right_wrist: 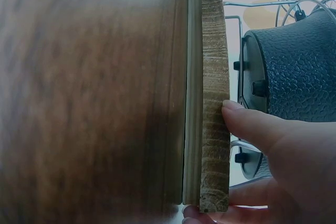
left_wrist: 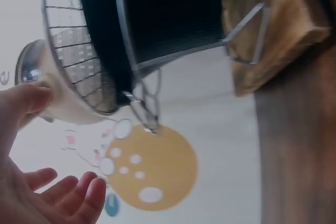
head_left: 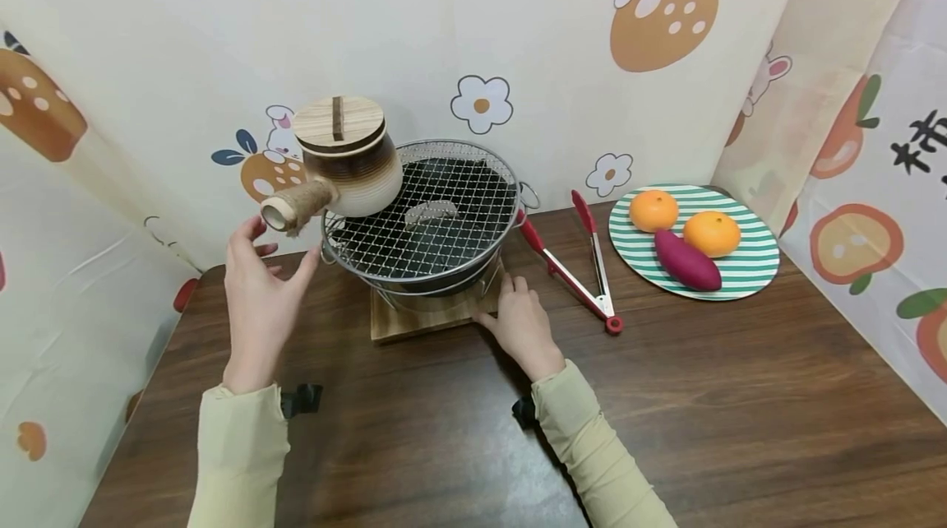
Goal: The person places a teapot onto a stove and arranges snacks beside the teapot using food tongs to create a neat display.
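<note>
A round charcoal grill (head_left: 436,285) with a wire mesh on top stands on a wooden board (head_left: 422,326) near the back wall. On the left part of the mesh sits a brown-and-cream teapot (head_left: 370,182) with a wooden lid, its rope-wrapped side handle pointing toward me. My left hand (head_left: 259,302) is raised left of the grill, fingers spread, just below that handle; it holds nothing. At the board's front right corner, my right hand (head_left: 524,322) grips the wood. In the right wrist view the thumb lies on the board's edge (right_wrist: 214,77) and the fingers wrap its end.
Tongs (head_left: 584,289) with red tips lie right of the grill. Beyond them a green-striped plate (head_left: 747,273) bears two oranges (head_left: 712,233) and a purple sweet potato (head_left: 686,261). Patterned cloth walls (head_left: 414,26) border the brown table (head_left: 414,429) behind and at both sides.
</note>
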`<move>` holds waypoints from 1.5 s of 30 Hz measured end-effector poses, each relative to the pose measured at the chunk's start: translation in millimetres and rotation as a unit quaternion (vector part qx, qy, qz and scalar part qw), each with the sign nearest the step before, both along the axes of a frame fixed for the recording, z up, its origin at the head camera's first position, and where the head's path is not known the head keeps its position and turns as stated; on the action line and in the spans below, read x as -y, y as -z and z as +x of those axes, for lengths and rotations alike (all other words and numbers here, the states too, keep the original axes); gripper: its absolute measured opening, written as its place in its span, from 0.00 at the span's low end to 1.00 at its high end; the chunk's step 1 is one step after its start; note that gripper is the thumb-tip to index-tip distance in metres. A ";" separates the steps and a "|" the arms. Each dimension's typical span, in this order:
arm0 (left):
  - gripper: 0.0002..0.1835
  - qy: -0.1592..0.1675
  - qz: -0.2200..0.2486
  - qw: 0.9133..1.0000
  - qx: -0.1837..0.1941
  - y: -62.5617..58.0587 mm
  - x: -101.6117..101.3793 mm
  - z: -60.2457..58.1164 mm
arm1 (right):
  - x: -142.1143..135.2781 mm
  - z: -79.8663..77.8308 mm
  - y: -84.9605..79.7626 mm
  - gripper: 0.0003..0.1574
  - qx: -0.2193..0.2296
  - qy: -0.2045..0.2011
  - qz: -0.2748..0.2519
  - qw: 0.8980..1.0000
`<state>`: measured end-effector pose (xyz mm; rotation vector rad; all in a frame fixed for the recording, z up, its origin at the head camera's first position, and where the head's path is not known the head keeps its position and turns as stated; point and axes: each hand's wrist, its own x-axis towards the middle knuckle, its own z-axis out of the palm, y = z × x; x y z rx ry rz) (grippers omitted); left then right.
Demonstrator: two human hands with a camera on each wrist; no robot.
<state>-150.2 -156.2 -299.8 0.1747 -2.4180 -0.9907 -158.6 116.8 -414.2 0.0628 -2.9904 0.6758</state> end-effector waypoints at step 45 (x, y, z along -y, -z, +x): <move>0.50 0.175 -0.061 0.956 0.226 109.2 -18.6 -6.2 | 2.6 -2.1 -4.5 0.55 0.028 0.007 0.005 1.000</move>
